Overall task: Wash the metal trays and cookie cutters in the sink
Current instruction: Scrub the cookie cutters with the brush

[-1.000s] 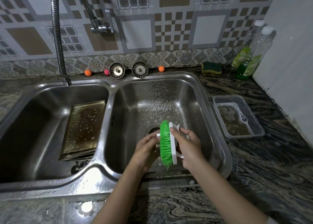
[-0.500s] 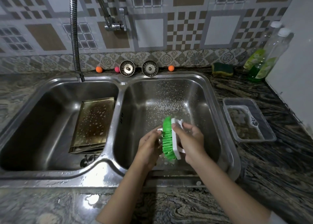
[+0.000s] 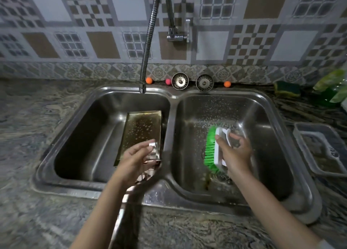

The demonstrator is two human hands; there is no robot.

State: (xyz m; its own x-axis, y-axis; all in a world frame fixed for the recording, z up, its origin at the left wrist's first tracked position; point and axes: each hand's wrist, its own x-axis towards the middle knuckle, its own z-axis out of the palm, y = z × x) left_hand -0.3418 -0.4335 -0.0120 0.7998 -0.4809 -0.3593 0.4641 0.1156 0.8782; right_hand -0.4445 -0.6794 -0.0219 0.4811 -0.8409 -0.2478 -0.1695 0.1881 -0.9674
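Your left hand (image 3: 138, 159) pinched a small shiny metal cookie cutter (image 3: 152, 151) over the soapy brass-coloured metal tray (image 3: 142, 130), apparently to set it aside, while your right hand's (image 3: 235, 154) fingers (image 3: 218, 138) clenched the white-backed green-bristled scrubbing brush (image 3: 213, 149).

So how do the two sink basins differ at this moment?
The left basin holds a metal tray leaning against its right wall, with the left hand pinching a small metal piece above it. The right basin holds no tray; the right hand grips a green brush there, and its walls are spattered with suds. Both are stainless steel.
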